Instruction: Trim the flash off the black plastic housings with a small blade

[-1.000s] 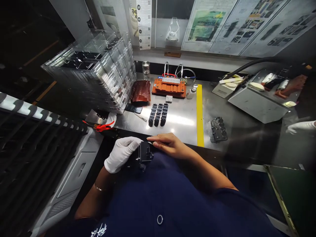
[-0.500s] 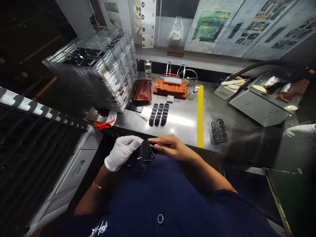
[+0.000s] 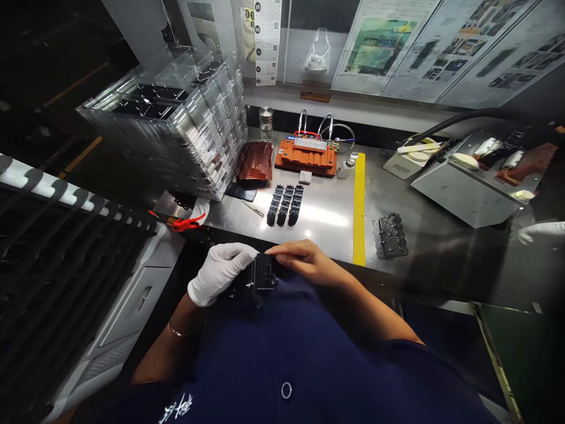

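My left hand (image 3: 217, 274), in a white glove, is closed on the left side of a black plastic part (image 3: 263, 272) close to my body. The part has a flat dark face and small fittings along its lower edge. My bare right hand (image 3: 304, 259) has thumb and forefinger pressed together at the part's upper right edge. What sits between those fingertips is too small or hidden to make out. Beyond my hands, three black segmented strips (image 3: 288, 205) lie side by side on the metal table (image 3: 326, 235).
An orange fixture (image 3: 306, 158) with hoses stands at the back, near a small bottle (image 3: 344, 169). Stacked clear trays (image 3: 198, 129) rise at left, beside red-handled pliers (image 3: 189, 224). Right of the yellow tape (image 3: 359, 212) lies another black part (image 3: 391, 237). Another person's gloved hand (image 3: 536, 231) shows far right.
My right thumb and forefinger have come together at the part's upper edge; before, they were slightly apart. My left hand keeps its hold. The person's gloved hand at far right has shifted slightly.
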A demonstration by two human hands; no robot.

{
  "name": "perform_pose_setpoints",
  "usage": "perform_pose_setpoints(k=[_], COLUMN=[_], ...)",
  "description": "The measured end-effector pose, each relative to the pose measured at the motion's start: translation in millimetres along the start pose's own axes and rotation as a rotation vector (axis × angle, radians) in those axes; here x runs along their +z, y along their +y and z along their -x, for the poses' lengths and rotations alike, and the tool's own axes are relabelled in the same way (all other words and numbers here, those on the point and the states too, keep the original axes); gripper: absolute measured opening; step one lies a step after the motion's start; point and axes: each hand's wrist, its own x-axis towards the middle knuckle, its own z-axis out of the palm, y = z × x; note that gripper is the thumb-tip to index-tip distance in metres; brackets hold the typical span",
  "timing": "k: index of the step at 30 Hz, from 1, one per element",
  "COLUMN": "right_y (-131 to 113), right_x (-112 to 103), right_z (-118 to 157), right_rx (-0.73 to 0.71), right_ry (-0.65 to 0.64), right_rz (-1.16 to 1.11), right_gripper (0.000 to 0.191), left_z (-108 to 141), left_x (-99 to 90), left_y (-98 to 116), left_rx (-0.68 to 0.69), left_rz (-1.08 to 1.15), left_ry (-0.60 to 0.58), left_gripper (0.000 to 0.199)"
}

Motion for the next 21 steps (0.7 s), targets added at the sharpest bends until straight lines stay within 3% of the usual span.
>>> perform_pose_setpoints(k=[6, 11, 21], right_y=[5, 6, -1], right_x=[5, 10, 13], right_z=[-1, -4, -5], right_rx=[0.067, -0.024, -0.100], right_ry=[0.213, 0.285, 0.201], right_rz=[0.019, 0.281, 0.274], right_gripper=[0.043, 0.044, 0.037], left_z=[1, 2, 3], left_x=[1.8, 5.3, 7.1], left_y=[-1, -4, -7], left_rx=[0.050, 0.109, 0.183], left_rz=[-0.069, -0.102, -0.129], left_ry=[0.132, 0.228, 0.228], left_gripper=[0.044, 0.042, 0.034])
